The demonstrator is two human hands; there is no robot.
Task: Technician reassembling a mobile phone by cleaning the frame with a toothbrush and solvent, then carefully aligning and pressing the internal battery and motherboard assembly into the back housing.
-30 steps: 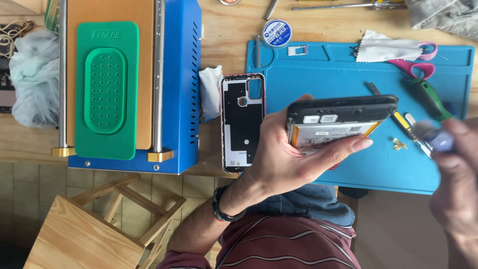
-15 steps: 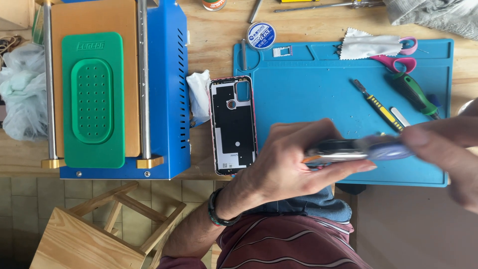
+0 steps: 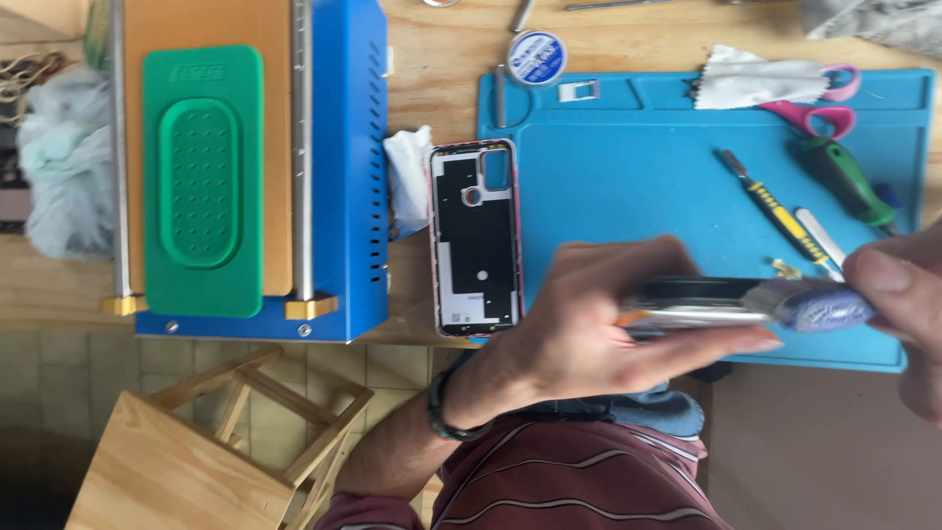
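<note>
The left hand is gripping one opened phone body edge-on over the blue mat, while the right hand is pinching a bluish brush-like tool against it. One detached back cover is lying at nine o'clock; reassembly apparently remains.

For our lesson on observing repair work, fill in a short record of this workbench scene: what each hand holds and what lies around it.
left hand: left hand grips an opened dark smartphone body, held edge-on
right hand: right hand holds a brush with a pale purple handle against the phone
work surface: blue silicone repair mat on a wooden table
beside mat: detached phone back cover, inner side up
on mat: pink-handled scissors, green-handled screwdriver, yellow-and-black craft knife
far side: blue machine with green pad
</note>
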